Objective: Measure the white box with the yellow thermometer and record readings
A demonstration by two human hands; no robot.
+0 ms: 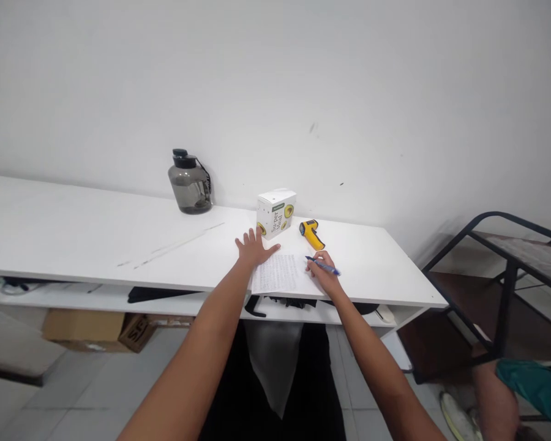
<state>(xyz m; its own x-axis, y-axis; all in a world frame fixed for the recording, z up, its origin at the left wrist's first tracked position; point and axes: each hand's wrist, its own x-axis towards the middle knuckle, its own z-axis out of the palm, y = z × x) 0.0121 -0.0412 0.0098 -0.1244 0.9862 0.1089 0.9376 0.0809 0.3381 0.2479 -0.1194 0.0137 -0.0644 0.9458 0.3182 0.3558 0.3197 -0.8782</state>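
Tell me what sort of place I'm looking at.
Likely a workroom or office: a long white desk against a wall, a written sheet on it, and a cardboard box beneath.

Handwriting (278,274): left of the right hand (325,275) grip, illegibly small.
Pen (327,267): in that grip, tip contact unclear.
Shelf things (294,302): beneath the grip, partly hidden by the tabletop (371,260).
Other person's leg (494,398): low right of it, blurred, cut off.

Office-like room: long white desk (87,226), tiled floor (105,386).
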